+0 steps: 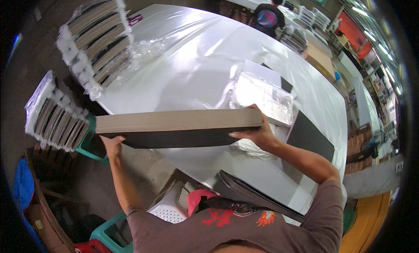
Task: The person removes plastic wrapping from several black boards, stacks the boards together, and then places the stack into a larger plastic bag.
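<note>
While the left hand (112, 145) cups the underside of one end of a thick stack of grey boards (176, 127), the right hand (257, 133) clamps the other end, thumb over the top edge and fingers curled beneath. The stack hangs level in the air, over the near edge of the white plastic-covered table (187, 65). Just beyond the stack, by the right hand, lies a clear-wrapped bundle (265, 96). Below the stack, at the table's near rim, rests a second pile of dark sheets (257, 193). Off the stack's left end stand two wrapped packs of boards (94, 37) (54, 115). Held only at its ends, the stack could sag or fan apart, and loose sheets might slide out onto the floor.
</note>
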Demonstrator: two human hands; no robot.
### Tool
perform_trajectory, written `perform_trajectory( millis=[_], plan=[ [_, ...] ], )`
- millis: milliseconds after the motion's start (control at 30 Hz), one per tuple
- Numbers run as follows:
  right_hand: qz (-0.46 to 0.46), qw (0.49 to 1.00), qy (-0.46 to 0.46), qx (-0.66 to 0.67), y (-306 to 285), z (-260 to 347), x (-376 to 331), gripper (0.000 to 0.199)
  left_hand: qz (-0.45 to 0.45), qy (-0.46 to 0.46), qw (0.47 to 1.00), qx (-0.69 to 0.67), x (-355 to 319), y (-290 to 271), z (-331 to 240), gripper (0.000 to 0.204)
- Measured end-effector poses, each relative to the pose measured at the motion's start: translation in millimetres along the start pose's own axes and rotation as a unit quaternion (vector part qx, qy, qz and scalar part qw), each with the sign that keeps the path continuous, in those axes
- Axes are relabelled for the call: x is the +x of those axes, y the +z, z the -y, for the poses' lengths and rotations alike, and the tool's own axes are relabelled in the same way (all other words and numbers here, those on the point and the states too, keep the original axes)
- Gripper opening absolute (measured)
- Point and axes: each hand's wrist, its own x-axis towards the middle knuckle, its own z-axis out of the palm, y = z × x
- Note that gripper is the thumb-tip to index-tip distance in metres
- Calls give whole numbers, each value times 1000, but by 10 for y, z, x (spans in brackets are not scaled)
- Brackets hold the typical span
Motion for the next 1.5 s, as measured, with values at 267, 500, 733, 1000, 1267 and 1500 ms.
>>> perform_trajectory(
  millis=[267, 500, 733, 1000, 1267, 1500],
  plan=[
    [71, 988, -15, 138, 13, -576, 29, 117, 90, 68, 993, 34, -112, 405, -191, 134],
    [79, 991, -102, -38, 119, -1002, -87, 141, 107, 13, 994, 18, -288, 320, -86, 109],
    [10, 990, 27, -138, 211, -1312, 195, 69, 27, -84, 990, 106, -574, -92, 523, 93],
    [-50, 995, -83, -3, 39, 482, 1090, 73, -95, -326, 931, -133, -772, 522, 319, 89],
    [-45, 984, -125, 117, -884, 315, 420, 73, -101, -322, 868, -364, -316, 1655, 595, 89],
    [453, 881, 132, -33, -821, 322, -1020, 114, -98, -269, 899, -333, 695, 1741, 868, 72]
  ],
)
